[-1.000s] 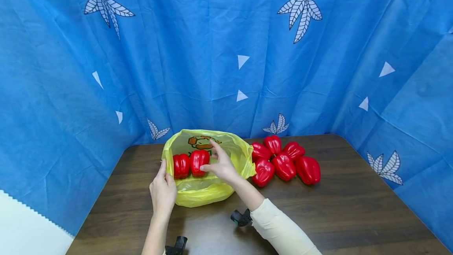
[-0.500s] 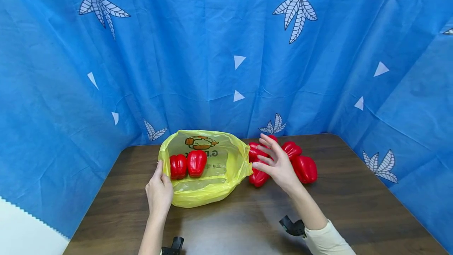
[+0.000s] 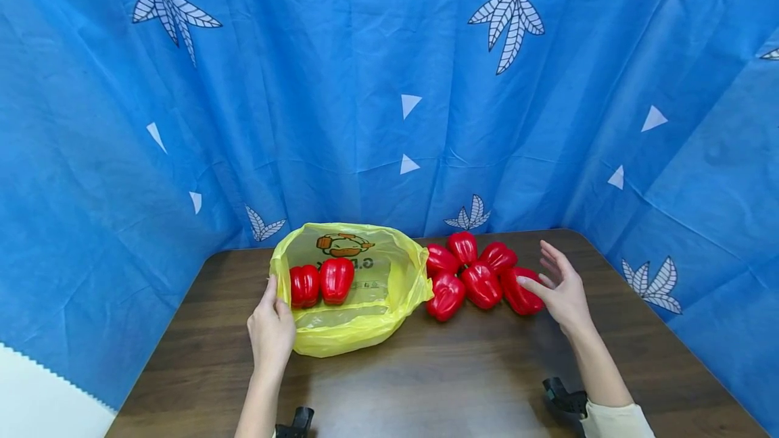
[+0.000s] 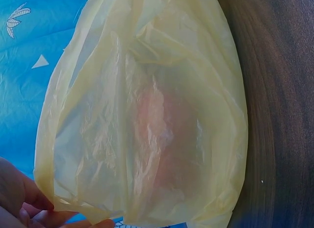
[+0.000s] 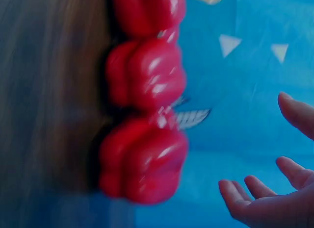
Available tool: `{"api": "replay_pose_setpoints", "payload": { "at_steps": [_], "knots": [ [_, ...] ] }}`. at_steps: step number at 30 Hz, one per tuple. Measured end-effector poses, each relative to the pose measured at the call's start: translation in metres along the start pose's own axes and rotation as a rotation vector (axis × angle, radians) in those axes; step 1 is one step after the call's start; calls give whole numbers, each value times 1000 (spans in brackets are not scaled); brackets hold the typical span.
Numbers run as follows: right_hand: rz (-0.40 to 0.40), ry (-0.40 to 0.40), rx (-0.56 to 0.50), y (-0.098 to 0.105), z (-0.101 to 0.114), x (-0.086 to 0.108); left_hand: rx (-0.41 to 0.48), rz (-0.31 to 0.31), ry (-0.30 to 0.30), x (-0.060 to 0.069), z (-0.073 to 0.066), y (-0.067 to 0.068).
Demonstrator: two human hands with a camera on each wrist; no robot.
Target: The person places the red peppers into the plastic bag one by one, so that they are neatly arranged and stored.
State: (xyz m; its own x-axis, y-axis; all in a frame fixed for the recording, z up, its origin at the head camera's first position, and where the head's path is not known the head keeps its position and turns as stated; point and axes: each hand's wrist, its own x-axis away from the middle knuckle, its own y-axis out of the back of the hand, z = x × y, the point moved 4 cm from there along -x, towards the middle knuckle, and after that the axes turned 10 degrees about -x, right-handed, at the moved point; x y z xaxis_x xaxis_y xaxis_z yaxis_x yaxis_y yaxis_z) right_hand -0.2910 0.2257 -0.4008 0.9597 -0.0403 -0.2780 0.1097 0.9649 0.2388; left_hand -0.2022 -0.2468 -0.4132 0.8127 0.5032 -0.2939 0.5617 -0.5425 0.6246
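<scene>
The right hand (image 3: pixel 564 296) moves from over the loose red peppers (image 3: pixel 481 286) to their right side. The left hand (image 3: pixel 270 331) pinches the rim of a yellow bag (image 3: pixel 341 343) near the tabletop's (image 3: pixel 438 374) far edge, apparently to keep its mouth open; two more peppers (image 3: pixel 337 281) sit inside, toward its left. The six loose ones cluster toward the far right corner, likely for easy reach; beside the outermost, the right hand hovers, thumb and fingers spread, holding nothing.

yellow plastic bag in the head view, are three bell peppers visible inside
No, just two red bell peppers show inside the yellow plastic bag, side by side.
</scene>
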Motion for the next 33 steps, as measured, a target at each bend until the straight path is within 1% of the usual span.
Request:
{"api": "replay_pose_setpoints", "payload": {
  "at_steps": [3,8,12,16,19,24,33],
  "knots": [
    [6,-74,29,9,-16,-5,0,-2,0,0,0,1],
    [47,-194,22,15,-43,-8,-3,-1,3,1,0,0],
    [75,-258,7,16,-62,-10,-8,-3,-1,0,0,0],
    [110,-315,-15,14,-73,-12,-13,-9,-6,0,0,0],
    [140,-345,-13,12,-78,-13,-12,-9,-6,0,0,0],
    [167,-364,-2,9,-85,-11,-14,-5,-4,0,0,-1],
    [154,-377,24,8,-89,-10,-15,4,3,-1,1,-2]
  ]
}}
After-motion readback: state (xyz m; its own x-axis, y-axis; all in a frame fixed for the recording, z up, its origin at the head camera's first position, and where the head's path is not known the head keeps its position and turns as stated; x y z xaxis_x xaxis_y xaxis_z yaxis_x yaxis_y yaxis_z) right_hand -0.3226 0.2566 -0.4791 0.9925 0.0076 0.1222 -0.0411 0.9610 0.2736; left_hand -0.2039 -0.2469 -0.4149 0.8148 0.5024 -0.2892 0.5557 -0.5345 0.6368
